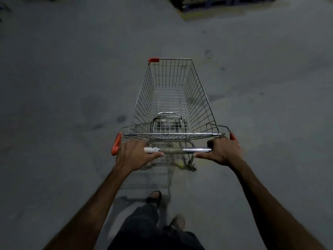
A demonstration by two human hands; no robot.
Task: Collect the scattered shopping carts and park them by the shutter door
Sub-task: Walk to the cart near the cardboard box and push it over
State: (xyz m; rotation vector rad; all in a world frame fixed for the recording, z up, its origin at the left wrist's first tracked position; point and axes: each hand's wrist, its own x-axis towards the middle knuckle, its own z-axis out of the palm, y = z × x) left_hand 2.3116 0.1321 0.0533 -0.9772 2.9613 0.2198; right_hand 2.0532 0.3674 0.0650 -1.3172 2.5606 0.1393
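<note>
Both sides of the shopping cart (171, 98) lie open — bare concrete floor (63, 87) left and right. Left hand (134, 154) and right hand (220, 152) each have a clenched grip on the chrome handle bar (196, 150). Its wire basket holds nothing. Dark pallet-like stacks (221, 6) sit far ahead, right.

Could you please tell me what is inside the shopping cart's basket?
The basket holds no goods; through its wire floor show the lower frame and grey floor. Wheels cannot be made out.
</note>
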